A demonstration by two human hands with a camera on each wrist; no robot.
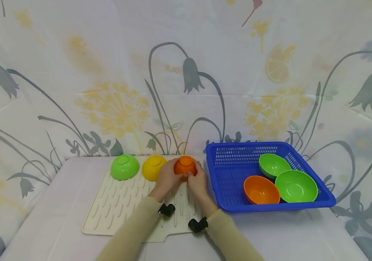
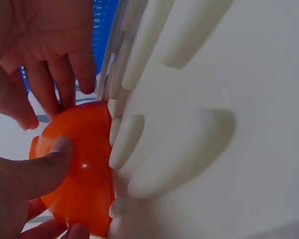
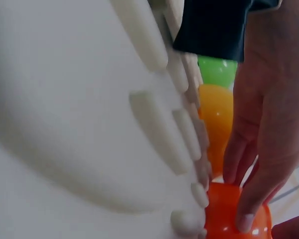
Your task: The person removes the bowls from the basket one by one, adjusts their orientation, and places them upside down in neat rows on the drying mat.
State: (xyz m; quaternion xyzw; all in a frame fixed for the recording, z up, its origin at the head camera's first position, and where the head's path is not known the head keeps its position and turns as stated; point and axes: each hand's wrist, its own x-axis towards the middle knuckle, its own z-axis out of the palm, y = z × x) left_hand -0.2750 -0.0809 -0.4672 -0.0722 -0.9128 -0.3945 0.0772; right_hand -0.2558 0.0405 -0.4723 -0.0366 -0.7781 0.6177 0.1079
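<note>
An orange bowl [image 1: 185, 166] stands upside down on the cream ridged drying mat [image 1: 133, 203]. My left hand [image 1: 167, 180] grips it from the left, the thumb lying across its near side and the fingers round the far side. On the bowl's other side is my right hand [image 1: 199, 182], its fingers fairly straight and their tips at the bowl wall. In the left wrist view the right hand [image 2: 45, 45] has its thumb off the bowl. To the left, a yellow bowl [image 1: 150, 170] and a green bowl [image 1: 125, 168] sit upside down in a row along the mat's back.
A blue plastic basket [image 1: 231, 208] stands right of the mat. Inside lie another orange bowl [image 1: 261, 190], a small green bowl [image 1: 273, 165] and a larger green bowl [image 1: 296, 186], all open side up. A patterned cloth [image 1: 186, 108] hangs behind the table.
</note>
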